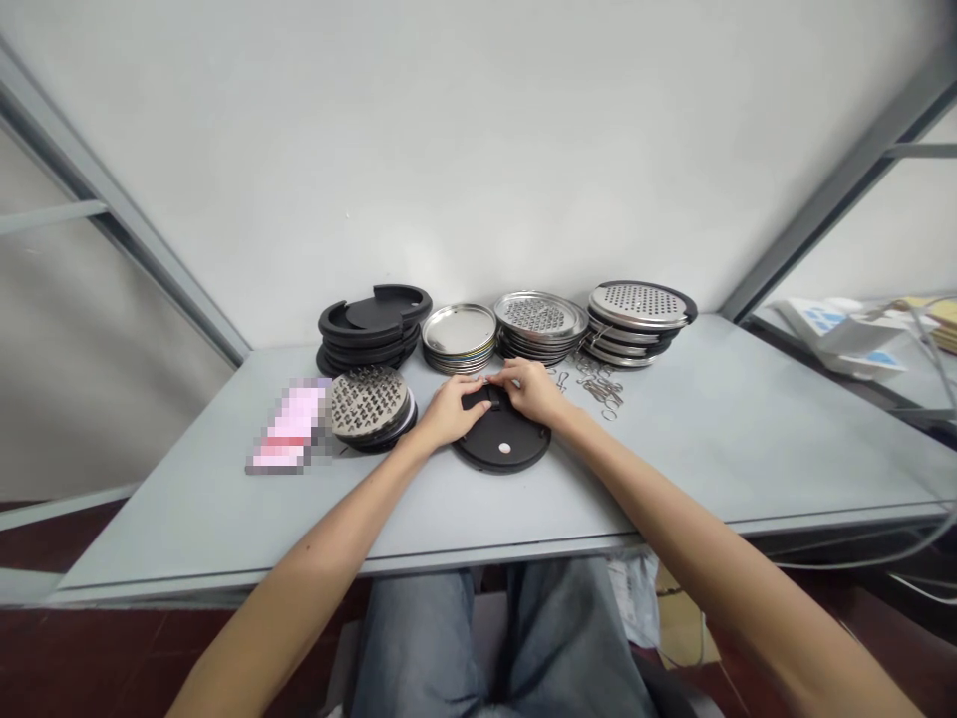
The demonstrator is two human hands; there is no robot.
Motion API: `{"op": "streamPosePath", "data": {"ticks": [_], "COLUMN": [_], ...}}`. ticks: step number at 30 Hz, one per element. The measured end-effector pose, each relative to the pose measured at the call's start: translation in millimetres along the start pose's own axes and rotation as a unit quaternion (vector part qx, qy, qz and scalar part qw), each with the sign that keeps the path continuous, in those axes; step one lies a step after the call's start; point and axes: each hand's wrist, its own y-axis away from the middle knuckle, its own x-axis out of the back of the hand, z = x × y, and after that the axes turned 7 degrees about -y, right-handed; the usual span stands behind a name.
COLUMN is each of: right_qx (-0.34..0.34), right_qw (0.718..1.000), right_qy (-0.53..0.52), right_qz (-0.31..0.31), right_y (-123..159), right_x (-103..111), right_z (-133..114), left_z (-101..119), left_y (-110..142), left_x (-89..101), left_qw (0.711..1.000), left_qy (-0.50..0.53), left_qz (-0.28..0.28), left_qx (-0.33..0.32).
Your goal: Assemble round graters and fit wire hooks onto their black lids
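A black round plastic base (497, 444) with a small pale sticker lies on the table in front of me. My left hand (453, 407) grips its far left part, thumb laid on top beside a small notch. My right hand (527, 389) is at the far edge of the base, fingers pinched together and meeting the left fingertips. Whatever is between the right fingers is too small to make out. Just left of my hands is a stack of round grater discs (370, 401), metal teeth facing up. Thin wire hooks (598, 381) lie scattered to the right.
Along the wall stand black ring-shaped holders (374, 324), plain metal lids (459, 329), metal grater plates (539, 317) and graters with black rims (639, 304). A blurred phone-like rectangle (288, 424) lies left. Grey frame bars flank the table (710, 439).
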Motion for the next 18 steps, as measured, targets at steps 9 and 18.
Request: {"op": "streamPosePath", "data": {"ticks": [9, 18], "right_qx": [0.007, -0.031], "right_qw": [1.0, 0.999], "right_qy": [0.002, 0.001], "right_qz": [-0.004, 0.008], "right_y": [-0.6, 4.5], "right_x": [-1.1, 5.0], "right_z": [-3.0, -1.6], "left_z": [-4.4, -6.6], "left_y": [-0.6, -0.3], "left_x": [-0.1, 0.0], "left_qw": [1.0, 0.998], "left_qy": [0.009, -0.054], "left_qz": [-0.009, -0.039], "left_qx": [-0.002, -0.024]}}
